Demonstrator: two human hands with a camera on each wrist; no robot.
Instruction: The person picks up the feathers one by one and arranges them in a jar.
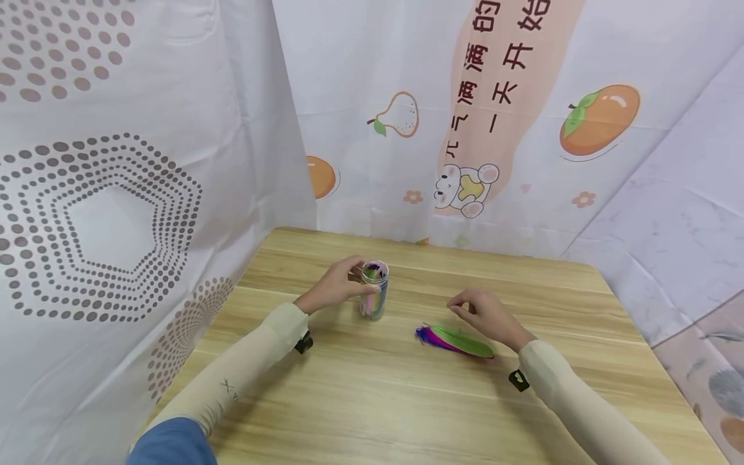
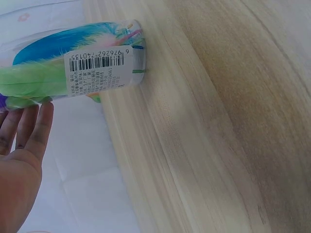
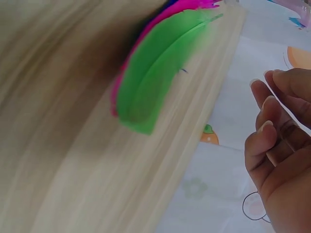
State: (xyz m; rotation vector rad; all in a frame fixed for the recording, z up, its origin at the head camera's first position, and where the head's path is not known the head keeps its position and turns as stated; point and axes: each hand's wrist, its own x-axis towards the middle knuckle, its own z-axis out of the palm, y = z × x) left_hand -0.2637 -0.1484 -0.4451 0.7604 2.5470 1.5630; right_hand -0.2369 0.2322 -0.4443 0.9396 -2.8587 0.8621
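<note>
With its thumb at the front and fingers behind, my left hand [image 1: 337, 284] grips a clear jar [image 1: 374, 309] near its open rim. Colourful feathers fill the jar; in the left wrist view blue and green feathers [image 2: 34, 80] show through its wall, beside a white barcode label [image 2: 99, 70]. My right hand [image 1: 479, 316] hovers above the table with loosely bent fingers and nothing between them. Just below it lies a small pile of feathers, a green feather [image 1: 465, 342] on top of a magenta feather [image 3: 146, 36], with blue at one end.
Under both hands is a wood-grain table [image 1: 349, 400]. White printed curtains [image 1: 360, 168] hang behind its far edge and along the left and right sides. Each wrist has a small black device strapped on.
</note>
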